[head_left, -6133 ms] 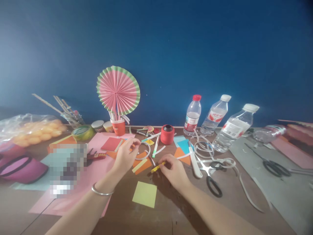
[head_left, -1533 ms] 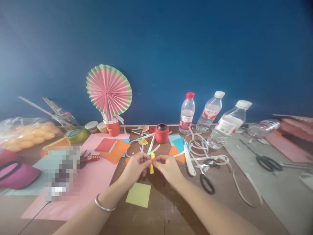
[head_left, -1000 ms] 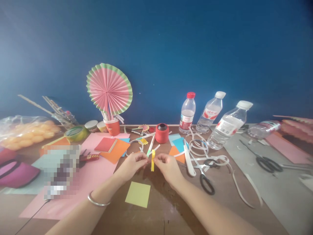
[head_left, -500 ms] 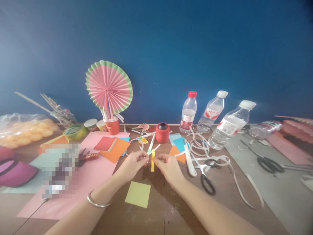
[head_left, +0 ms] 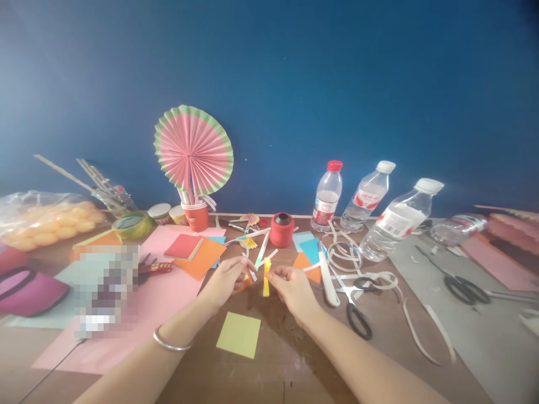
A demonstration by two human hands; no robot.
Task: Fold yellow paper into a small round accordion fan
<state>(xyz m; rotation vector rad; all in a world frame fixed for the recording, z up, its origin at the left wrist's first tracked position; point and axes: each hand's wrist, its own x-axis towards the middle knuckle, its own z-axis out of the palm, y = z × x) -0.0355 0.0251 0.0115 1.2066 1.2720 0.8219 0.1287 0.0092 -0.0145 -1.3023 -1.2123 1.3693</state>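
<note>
A small pleated yellow paper strip [head_left: 266, 276] hangs upright between my hands above the brown table [head_left: 290, 365]. My right hand [head_left: 293, 288] pinches it near its top with thumb and fingertips. My left hand [head_left: 227, 278], a silver bangle on its wrist, is closed in a pinch just left of the strip; I cannot make out what its fingertips hold. A yellow-green paper square [head_left: 239, 334] lies flat on the table below both hands.
Orange paper [head_left: 201, 257] and a pink sheet [head_left: 138, 320] lie to the left. A red thread spool [head_left: 281, 229], a pink pleated fan in an orange cup [head_left: 193, 151], water bottles [head_left: 327, 196], scissors [head_left: 357, 317] and white paper strips [head_left: 345, 252] surround the hands.
My left hand has drawn slightly away from the yellow strip, which stays pinched in my right hand. The view has shifted a little to the left.
</note>
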